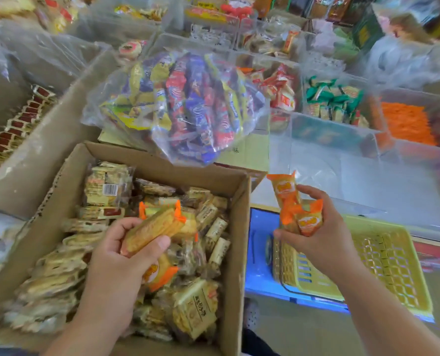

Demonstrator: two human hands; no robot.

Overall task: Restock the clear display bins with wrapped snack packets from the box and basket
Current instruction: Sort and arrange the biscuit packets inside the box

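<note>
Left hand (116, 255) grasps an orange-ended biscuit packet (154, 227) over the cardboard box (237, 227); right hand (314, 235) grasps two orange packets (310, 223) near the yellow basket (383, 258); labels too blurred to read

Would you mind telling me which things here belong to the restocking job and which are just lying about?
Job:
left hand, holding a packet
right hand, holding orange packets
box
basket
clear bin

Lying about:
snack bag
green packets
</note>
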